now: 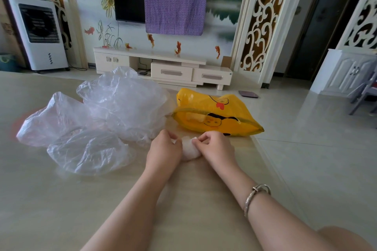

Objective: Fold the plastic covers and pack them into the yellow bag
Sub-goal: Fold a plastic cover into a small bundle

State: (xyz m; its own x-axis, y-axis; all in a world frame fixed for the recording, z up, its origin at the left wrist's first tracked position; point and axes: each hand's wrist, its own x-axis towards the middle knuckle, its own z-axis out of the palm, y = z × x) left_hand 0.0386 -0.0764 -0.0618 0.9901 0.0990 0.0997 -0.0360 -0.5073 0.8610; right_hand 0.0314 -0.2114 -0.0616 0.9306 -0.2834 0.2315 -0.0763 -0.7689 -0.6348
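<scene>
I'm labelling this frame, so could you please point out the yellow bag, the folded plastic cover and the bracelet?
yellow bag (228, 126): head view, on its printed side.
folded plastic cover (188, 150): head view, on the white bundle between both hands.
bracelet (256, 195): head view, on the band at the right wrist.

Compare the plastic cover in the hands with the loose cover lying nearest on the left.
The cover in the hands is squeezed into a small tight bundle; the loose cover lies spread out and puffed up, far larger in outline. The left hand and right hand grip the bundle; nothing touches the loose one. The bundle looks whitish; the loose cover looks see-through. Both rest on the table.
</scene>
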